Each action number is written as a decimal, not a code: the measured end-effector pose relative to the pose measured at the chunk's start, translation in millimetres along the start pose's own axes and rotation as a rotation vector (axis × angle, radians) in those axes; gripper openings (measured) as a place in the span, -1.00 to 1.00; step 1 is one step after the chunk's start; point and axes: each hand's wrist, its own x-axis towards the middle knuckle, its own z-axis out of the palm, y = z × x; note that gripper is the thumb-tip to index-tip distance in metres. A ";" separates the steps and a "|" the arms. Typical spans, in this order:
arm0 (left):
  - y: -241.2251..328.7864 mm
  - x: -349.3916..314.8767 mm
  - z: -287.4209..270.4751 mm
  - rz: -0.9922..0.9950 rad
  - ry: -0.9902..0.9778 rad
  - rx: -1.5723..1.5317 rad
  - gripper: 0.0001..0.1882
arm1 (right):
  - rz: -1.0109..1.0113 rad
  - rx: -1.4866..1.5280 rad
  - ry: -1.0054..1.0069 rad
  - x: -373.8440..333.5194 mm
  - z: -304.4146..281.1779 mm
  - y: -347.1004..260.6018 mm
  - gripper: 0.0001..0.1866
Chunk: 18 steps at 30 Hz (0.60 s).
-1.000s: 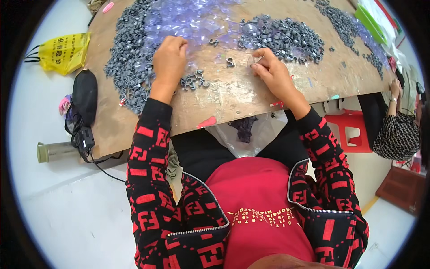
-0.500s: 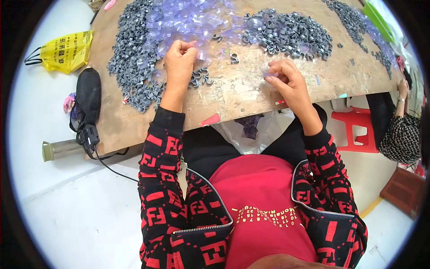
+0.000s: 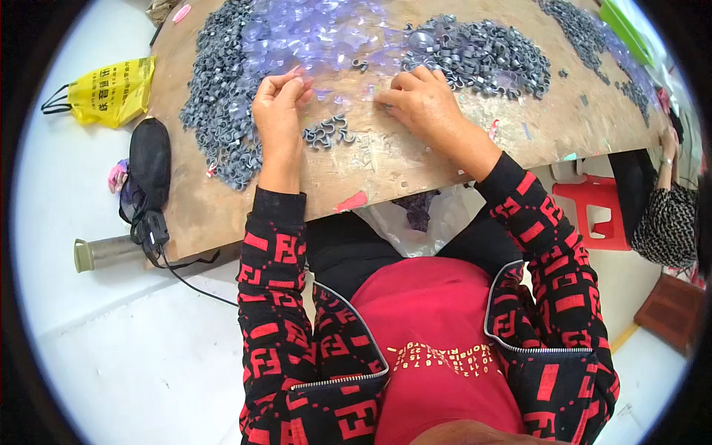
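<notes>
My left hand point(image 3: 280, 107) is closed in a pinch, thumb against fingers, between the grey pile and the clear cups; whatever it may hold is too small to make out. My right hand point(image 3: 426, 100) is bent down over the wooden table, fingertips together near its surface; what they grip is hidden. A small group of grey plastic clips point(image 3: 326, 133) lies just right of my left wrist. Beyond my hands spread clear purplish suction cups point(image 3: 311, 37). A large heap of grey clips point(image 3: 215, 96) lies on the left, another mixed heap point(image 3: 482, 55) beyond my right hand.
The wooden table point(image 3: 297, 200) has its near edge before my lap. At left are a yellow bag point(image 3: 111, 89), a black pouch point(image 3: 150, 156) with a cable, and a metal flask point(image 3: 111, 251). At right are a red stool point(image 3: 593, 211), a green tray point(image 3: 625, 33) and another person's arm point(image 3: 667, 148).
My right hand has moved left and turned palm down, over the spot where a single grey clip stood; that clip no longer shows. My left hand has shifted slightly left and nearer.
</notes>
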 end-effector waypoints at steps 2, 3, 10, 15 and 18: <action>4.9 -4.8 -1.9 -0.022 0.003 -0.046 -0.94 | -0.043 -0.058 -0.011 2.4 0.6 1.2 -0.81; 6.9 -7.7 -2.9 -0.050 0.001 -0.093 -0.93 | -0.049 -0.040 -0.008 1.8 -0.5 2.8 -0.83; 21.6 -58.1 11.1 -0.269 -0.223 -0.331 -0.91 | 0.578 1.182 -0.069 -8.6 -48.3 -19.6 -0.87; 7.8 -99.4 37.9 -0.396 -0.342 -0.461 -0.84 | 0.643 1.408 0.067 -31.5 -65.8 -46.0 -0.78; 14.2 -115.5 52.5 -0.335 -0.373 -0.349 -0.68 | 0.622 1.273 0.025 -40.9 -82.4 -48.3 -0.77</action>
